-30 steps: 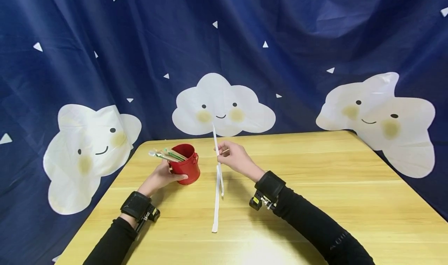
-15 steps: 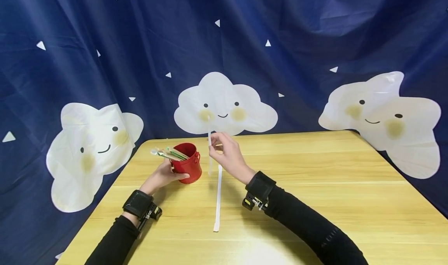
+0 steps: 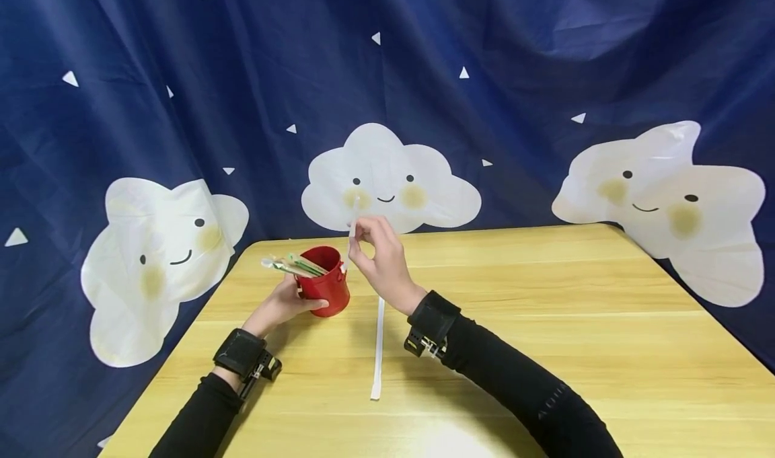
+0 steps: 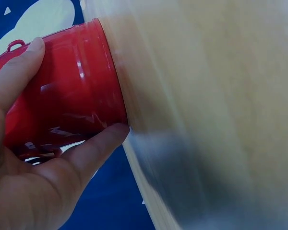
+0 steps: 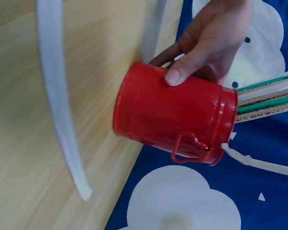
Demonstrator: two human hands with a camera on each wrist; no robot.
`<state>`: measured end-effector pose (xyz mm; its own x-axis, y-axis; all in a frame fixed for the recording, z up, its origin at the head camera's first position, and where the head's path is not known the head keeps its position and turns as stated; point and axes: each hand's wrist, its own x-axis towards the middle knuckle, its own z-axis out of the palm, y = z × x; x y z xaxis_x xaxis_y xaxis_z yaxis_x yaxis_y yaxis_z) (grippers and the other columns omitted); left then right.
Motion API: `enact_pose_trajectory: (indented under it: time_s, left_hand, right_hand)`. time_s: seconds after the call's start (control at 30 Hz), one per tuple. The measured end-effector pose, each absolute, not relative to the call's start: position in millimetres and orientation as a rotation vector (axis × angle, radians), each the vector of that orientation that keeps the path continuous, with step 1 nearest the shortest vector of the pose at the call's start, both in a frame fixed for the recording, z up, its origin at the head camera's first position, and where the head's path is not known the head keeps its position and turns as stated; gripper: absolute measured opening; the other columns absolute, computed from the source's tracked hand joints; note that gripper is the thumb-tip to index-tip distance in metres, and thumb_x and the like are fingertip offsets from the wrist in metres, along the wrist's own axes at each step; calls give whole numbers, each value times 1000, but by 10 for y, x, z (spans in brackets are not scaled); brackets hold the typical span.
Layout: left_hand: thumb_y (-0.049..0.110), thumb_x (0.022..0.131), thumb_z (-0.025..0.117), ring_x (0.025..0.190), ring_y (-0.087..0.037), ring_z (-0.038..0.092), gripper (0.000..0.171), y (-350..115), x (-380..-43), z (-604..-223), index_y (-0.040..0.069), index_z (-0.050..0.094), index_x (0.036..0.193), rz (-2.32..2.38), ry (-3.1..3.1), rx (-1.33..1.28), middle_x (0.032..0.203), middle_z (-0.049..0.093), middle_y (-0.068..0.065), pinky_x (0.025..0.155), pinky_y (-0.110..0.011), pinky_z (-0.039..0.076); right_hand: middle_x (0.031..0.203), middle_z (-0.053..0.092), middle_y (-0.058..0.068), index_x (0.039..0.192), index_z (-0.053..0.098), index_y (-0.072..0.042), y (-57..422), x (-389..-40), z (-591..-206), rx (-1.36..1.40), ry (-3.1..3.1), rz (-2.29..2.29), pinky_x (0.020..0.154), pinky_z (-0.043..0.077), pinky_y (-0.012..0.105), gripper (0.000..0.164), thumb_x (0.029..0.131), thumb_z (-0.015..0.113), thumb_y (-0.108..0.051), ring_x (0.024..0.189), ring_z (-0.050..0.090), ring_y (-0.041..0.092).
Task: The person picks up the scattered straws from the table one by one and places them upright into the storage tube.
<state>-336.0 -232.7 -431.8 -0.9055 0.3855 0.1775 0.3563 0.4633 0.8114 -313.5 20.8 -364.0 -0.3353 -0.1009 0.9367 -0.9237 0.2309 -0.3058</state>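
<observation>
My left hand (image 3: pixel 283 303) grips a small red metal bucket (image 3: pixel 329 295) at the left of the table, its fingers curled round the side. In the left wrist view the thumb and a finger hold the bucket's wall. Several thin sticks in green and clear wrapping (image 3: pixel 297 265) lean out of it. My right hand (image 3: pixel 381 263) pinches a thin white strip (image 3: pixel 352 233); its lower end meets the bucket's rim beside the handle loop (image 5: pixel 185 148). Below the right hand, a second white strip (image 3: pixel 379 350) lies on the table.
A wooden table (image 3: pixel 545 310) runs back to a dark blue curtain (image 3: pixel 514 61) printed with white smiling clouds. Wrist cameras on black bands sit on both forearms.
My right hand has lifted the strip off the table and moved left with it to the bucket's rim. The left hand still holds the bucket in the same place.
</observation>
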Motion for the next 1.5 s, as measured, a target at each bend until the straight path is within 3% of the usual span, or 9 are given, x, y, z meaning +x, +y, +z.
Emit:
enact_pose_trajectory:
  time_s: [0.2,0.97,1.5]
  left_hand:
    - [14,83,85,135,-38,48,88,-2314,-3366,-4289,9,34,154,1453,2671,684,146,51,-18,113,-60,36]
    - [14,84,85,133,-39,49,86,-2331,-3390,-4320,7,33,153,1415,2685,695,146,50,-19,111,-59,40]
    - [14,86,82,133,-41,49,86,-2342,-3363,-4296,3,32,154,1376,2685,693,148,47,-22,110,-59,41]
  right_hand:
    - [110,57,17,111,57,6,128,-3164,-3553,1038,-1601,1211,94,56,28,20,92,63,11,102,63,27]
    - [107,56,12,113,58,0,-7,-3294,-3648,1049,-1852,1146,92,53,19,19,95,59,5,97,63,21]
    - [106,58,10,116,61,-2,-151,-3432,-3753,992,-2165,1069,87,54,21,20,96,61,3,95,64,18]
